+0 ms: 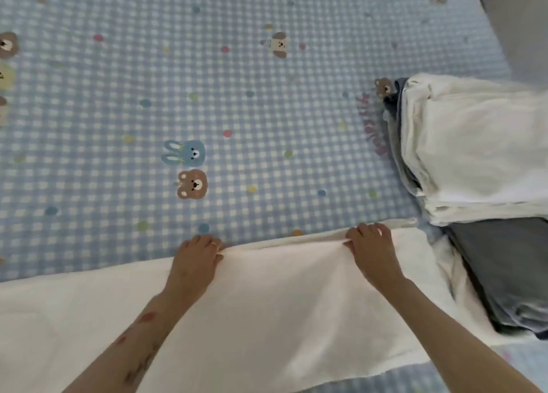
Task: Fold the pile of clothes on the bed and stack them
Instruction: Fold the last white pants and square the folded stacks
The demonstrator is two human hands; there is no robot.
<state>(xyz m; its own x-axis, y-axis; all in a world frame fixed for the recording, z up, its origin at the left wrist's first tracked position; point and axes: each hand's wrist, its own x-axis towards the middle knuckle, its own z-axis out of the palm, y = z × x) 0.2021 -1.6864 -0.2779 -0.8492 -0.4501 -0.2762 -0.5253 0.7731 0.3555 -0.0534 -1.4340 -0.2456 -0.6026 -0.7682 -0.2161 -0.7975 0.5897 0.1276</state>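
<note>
Hands, the left hand point(199, 254) and right hand point(370, 246), are both pinching the far edge of the white cloth point(267, 318) lying on the bed point(237, 96), which is probably risking a crooked fold if either pinch slips.

A bed point(237, 81) in blue gingham carries a white cloth point(267, 309) along its near edge and folded stacks point(474, 143) at right.

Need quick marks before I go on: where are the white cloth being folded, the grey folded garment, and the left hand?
White cloth point(267, 297): head view, on its flat middle between the two arms.
Grey folded garment point(504, 268): head view, on its top face at the right.
Left hand point(197, 257): head view, on the back of the hand.
</note>
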